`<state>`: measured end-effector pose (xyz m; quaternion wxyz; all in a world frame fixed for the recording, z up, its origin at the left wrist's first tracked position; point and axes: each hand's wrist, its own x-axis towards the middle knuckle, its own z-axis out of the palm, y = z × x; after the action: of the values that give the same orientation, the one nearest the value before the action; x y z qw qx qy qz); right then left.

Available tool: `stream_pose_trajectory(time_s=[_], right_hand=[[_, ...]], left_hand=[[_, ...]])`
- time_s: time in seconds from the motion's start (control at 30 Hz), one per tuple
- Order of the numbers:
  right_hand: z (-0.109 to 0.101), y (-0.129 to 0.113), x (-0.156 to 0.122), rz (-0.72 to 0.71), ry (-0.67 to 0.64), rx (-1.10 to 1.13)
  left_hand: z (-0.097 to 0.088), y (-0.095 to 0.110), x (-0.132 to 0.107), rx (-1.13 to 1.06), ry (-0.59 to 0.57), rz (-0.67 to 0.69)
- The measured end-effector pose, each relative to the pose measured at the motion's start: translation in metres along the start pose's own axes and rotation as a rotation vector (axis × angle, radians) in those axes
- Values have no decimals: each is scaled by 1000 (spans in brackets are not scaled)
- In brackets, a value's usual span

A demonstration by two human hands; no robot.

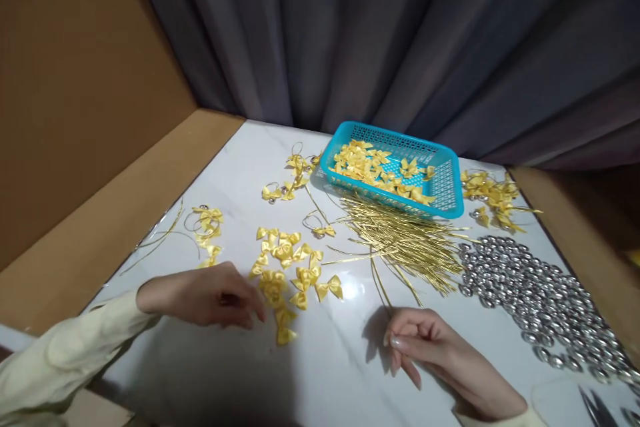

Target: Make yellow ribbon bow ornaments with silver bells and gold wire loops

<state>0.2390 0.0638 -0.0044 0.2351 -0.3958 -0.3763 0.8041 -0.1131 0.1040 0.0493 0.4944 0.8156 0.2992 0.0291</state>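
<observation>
My left hand (pixel 210 297) hovers over the table's left side, palm down. Its fingers are loosely bent, with thumb and fingertip slightly apart and nothing visible between them. Just right of it lies a loose group of yellow satin bows (pixel 273 285). At the lower right my right hand (pixel 425 347) has its thumb pressed to the index finger while the other fingers hang loose. Whatever the pinch holds, if anything, cannot be made out. Gold cords (pixel 407 240) lie in a heap beyond it, a few ends reaching close to its fingers.
A blue plastic basket (pixel 453 180) with yellow bows stands at the back. Silver oval beads (pixel 530 293) spread along the right. Bows with cord loops lie at the left (pixel 207 220), back (pixel 295 173) and right (pixel 493 193). Dark pointed tool tips (pixel 595 407) show at the lower right corner.
</observation>
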Motion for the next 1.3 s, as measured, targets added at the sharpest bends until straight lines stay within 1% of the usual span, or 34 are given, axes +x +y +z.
stream_pose_trajectory(time_s=[0.07,0.13,0.2,0.33,0.43,0.5,0.53,0.57,0.6,0.63,0.67,0.77,0.87,1.0,1.1,1.2,1.3], right_hand=[[1,0,-1,-12,2,4],[1,0,-3,-28,-6,21],[1,0,-4,-35,-15,48],[-1,0,-11,-59,-36,104],[-3,1,-19,-85,-44,140],[-5,1,-25,-96,-38,156],[-6,1,-27,-105,-30,164],[-6,1,-30,-119,-21,172],[-6,1,-31,-141,-8,180],[-6,0,-33,-169,5,187],[-5,0,-34,-198,16,191],[-3,-3,-37,-284,52,191],[-3,-6,-43,-358,106,188],[-8,-9,-50,-421,185,161],[-14,-9,-49,-429,241,118],[-18,-7,-42,-407,295,84],[-20,-3,-34,-355,345,66]], left_hand=[[11,2,3,65,36,69],[23,5,10,190,94,98],[35,8,17,262,129,84],[61,11,23,320,244,10],[78,15,29,348,335,-10],[85,22,37,291,391,-13],[87,28,42,217,413,-20],[88,35,49,109,439,-24],[88,42,56,-59,458,-42],[87,50,63,-266,467,-78],[87,58,71,-326,467,-86],[84,76,93,-440,406,-109],[84,82,115,-514,347,-122],[87,77,143,-560,311,-115],[89,68,160,-556,302,-111],[92,57,169,-514,304,-103],[96,48,172,-440,338,-76]])
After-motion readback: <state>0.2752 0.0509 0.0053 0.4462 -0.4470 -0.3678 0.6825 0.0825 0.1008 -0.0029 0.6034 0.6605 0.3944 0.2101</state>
